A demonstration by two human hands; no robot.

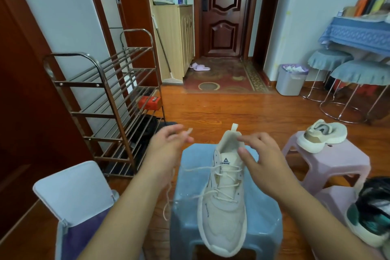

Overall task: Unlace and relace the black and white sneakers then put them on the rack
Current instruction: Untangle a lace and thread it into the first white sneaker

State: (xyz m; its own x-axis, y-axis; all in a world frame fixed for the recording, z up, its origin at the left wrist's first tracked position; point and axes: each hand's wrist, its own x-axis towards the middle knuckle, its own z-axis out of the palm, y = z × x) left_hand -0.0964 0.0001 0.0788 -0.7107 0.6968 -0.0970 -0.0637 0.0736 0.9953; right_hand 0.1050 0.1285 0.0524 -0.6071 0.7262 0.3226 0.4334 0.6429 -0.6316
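Note:
A cream sneaker (223,202) lies on a blue plastic stool (263,213), toe toward me, with its lace (226,187) threaded through most eyelets. My left hand (166,145) is raised to the left of the shoe and pinches one free lace end. That lace hangs down past the stool's left side. My right hand (260,150) hovers at the shoe's collar, thumb and forefinger close together by the tongue. The second cream sneaker (320,135) sits on a pink stool (329,160) to the right. The metal shoe rack (109,99) stands at the left wall.
A black-and-teal sneaker (371,213) rests on another pink stool at the right edge. An open grey bag (71,196) lies at the lower left. A grey bin (292,79), round stools (358,74) and a rug (221,76) lie farther back.

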